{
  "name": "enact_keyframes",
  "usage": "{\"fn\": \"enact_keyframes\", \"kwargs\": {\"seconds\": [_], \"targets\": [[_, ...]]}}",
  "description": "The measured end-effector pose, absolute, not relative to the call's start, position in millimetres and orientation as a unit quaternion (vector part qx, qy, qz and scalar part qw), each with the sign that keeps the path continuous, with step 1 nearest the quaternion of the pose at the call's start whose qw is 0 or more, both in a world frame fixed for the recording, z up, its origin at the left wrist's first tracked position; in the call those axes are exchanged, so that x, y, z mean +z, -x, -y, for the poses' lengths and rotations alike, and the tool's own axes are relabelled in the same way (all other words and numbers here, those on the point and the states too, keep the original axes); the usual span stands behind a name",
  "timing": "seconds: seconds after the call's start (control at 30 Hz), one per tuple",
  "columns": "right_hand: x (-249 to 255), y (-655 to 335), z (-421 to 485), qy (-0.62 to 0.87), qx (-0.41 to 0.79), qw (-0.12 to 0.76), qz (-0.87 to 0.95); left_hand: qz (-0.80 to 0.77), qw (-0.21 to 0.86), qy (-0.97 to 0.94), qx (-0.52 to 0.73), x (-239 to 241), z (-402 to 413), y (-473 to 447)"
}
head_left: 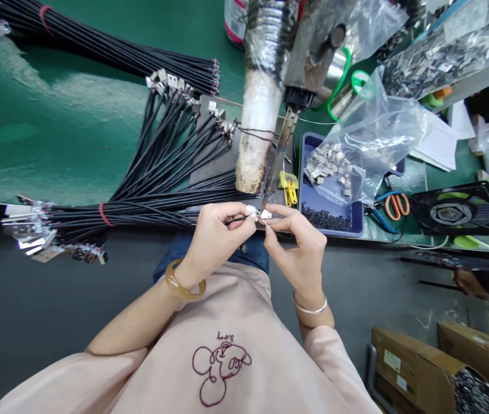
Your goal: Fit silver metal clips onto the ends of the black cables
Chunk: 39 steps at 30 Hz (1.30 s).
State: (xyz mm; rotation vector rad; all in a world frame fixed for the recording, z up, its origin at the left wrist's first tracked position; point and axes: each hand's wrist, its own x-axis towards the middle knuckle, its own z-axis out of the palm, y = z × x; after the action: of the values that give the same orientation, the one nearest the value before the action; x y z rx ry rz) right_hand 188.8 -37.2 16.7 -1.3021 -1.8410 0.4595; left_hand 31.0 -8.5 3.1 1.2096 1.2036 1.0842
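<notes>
My left hand (222, 233) pinches a black cable (236, 218) near its end, with a white cover on a fingertip. At that end is a small metal USB connector (266, 214), between the fingertips of my right hand (298, 241). The tip of a mounted soldering iron (281, 152) points down right at the connector. Bundled black cables (153, 214) with a red band lie left of my left hand. More cables (153, 138) with metal plugs fan out behind them.
A blue tray (358, 221) to the right holds small black parts and a plastic bag (335, 172) of connectors. A wrapped duct (255, 109) hangs beside the iron. A yellow cutter (290, 190), orange-handled pliers (395, 205) and a black fan (460, 210) lie nearby. Cardboard boxes (417, 368) stand below right.
</notes>
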Motion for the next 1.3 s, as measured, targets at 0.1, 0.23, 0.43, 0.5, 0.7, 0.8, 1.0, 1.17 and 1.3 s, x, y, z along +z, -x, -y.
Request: {"fn": "enact_keyframes", "kwargs": {"seconds": [0.1, 0.23, 0.43, 0.5, 0.7, 0.8, 1.0, 1.17, 1.3], "targets": [[14.6, -188.4, 38.9, 0.514, 0.162, 0.410, 0.736, -0.502, 0.525, -0.523, 0.446, 1.0, 9.4, -31.0], [9.6, -186.7, 40.4, 0.518, 0.152, 0.447, 0.713, -0.501, 0.532, -0.513, 0.450, 0.6, 11.6, -29.1], [5.4, -187.1, 38.7, 0.518, 0.263, 0.478, 0.659, -0.462, 0.582, -0.487, 0.459, 6.4, 13.5, -24.9], [6.1, -186.9, 38.2, 0.515, 0.228, 0.471, 0.679, -0.468, 0.579, -0.481, 0.463, 6.7, 14.2, -25.4], [4.7, -185.0, 35.9, 0.515, 0.143, 0.456, 0.712, -0.486, 0.555, -0.496, 0.458, 1.7, 14.5, -29.0], [3.7, -185.3, 32.9, 0.508, 0.128, 0.453, 0.721, -0.493, 0.549, -0.494, 0.460, 1.7, 13.2, -30.2], [3.7, -186.1, 30.8, 0.492, 0.081, 0.447, 0.743, -0.493, 0.537, -0.490, 0.477, 3.4, 10.9, -30.8], [-0.3, -187.4, 33.4, 0.471, 0.076, 0.443, 0.759, -0.493, 0.535, -0.517, 0.451, -0.9, 12.2, -30.0], [-3.7, -189.4, 35.1, 0.472, 0.090, 0.440, 0.758, -0.494, 0.534, -0.530, 0.437, -2.3, 12.7, -29.4]]}}
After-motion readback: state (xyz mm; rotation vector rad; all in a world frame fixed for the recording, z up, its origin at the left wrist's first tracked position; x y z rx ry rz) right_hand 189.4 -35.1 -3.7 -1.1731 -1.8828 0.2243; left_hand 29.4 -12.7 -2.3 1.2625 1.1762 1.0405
